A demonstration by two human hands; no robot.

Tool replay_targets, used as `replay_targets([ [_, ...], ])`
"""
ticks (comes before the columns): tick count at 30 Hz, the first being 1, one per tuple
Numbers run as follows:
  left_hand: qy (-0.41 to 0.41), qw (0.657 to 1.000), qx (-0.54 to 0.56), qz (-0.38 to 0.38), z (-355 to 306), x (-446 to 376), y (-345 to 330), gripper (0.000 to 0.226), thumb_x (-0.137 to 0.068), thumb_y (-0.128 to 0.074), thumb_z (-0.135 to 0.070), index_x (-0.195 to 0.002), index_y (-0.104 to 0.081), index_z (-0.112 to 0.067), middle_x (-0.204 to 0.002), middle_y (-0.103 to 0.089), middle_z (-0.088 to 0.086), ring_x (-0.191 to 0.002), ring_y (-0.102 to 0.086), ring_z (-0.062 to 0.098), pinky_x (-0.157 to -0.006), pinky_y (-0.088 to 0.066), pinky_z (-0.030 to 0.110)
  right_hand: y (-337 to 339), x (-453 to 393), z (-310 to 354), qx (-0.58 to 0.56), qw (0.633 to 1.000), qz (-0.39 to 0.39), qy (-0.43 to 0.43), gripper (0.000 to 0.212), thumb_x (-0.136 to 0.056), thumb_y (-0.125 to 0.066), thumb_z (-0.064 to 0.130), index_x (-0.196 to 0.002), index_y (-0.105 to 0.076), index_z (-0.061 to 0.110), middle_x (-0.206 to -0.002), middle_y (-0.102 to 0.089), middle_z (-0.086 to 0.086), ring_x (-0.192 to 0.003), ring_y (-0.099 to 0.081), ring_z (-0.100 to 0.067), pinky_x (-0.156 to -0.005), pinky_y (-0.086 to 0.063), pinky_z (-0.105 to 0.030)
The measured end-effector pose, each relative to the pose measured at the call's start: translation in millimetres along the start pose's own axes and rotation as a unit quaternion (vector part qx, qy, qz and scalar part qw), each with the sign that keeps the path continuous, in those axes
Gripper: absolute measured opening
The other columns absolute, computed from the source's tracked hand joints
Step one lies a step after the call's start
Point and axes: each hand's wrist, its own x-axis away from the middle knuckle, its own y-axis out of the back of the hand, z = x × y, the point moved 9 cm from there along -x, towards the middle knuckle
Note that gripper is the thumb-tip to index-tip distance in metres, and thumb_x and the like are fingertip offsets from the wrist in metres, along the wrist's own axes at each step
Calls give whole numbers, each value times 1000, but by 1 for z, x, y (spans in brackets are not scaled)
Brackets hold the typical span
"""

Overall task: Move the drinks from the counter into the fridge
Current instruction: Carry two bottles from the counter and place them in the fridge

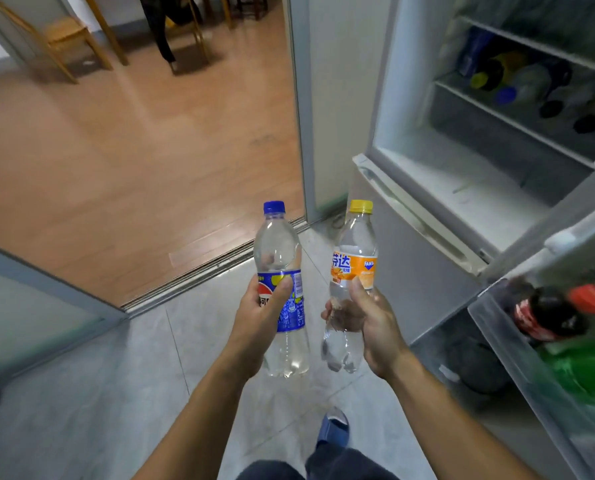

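Two clear bottles were held out over the grey tiled floor, both upright and just beside each other without touching. Off to the right stood the fridge with its door swung open toward the person; the door bin held a dark cola bottle with a red cap and, next to it, a green bottle. Inside, several more bottles lay blurred on a wire shelf. Ahead, a sliding-door track separated the tiles from a wooden floor, where a wooden chair stood well back. A blue slipper showed below the arms.

Nothing lay between the bottles and the open fridge.

The left hand was wrapped around the blue-capped bottle, thumb pressed across its blue label. The right hand closed around the lower body of the yellow-capped bottle, just under its orange label, fingers curled behind and thumb in front. Both bottles sat near the fridge's front, outside it, level with the closed lower compartment.
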Motion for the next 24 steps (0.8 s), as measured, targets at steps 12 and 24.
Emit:
replay_targets([
  [12, 13, 994, -31, 106, -36, -157, -72, 31, -92, -64, -40, -119, -61, -26, -98, -77, 1, -89, -74, 21, -73, -59, 30, 49, -108, 49, -43, 989, -141, 27, 48, -75, -71, 58, -99, -69, 16, -82, -72, -9, -70, -71, -25, -62, -56, -29],
  [24, 7, 937, -19, 349, -123, -278, -171, 29, -78, -72, -57, -99, -68, -37, -97, -75, 1, -86, -72, 15, -68, -56, 24, 74, -167, 128, -76, 922, -364, 111, 76, -54, -80, 68, -105, -69, 13, -86, -76, -8, -80, -74, -34, -74, -56, -38],
])
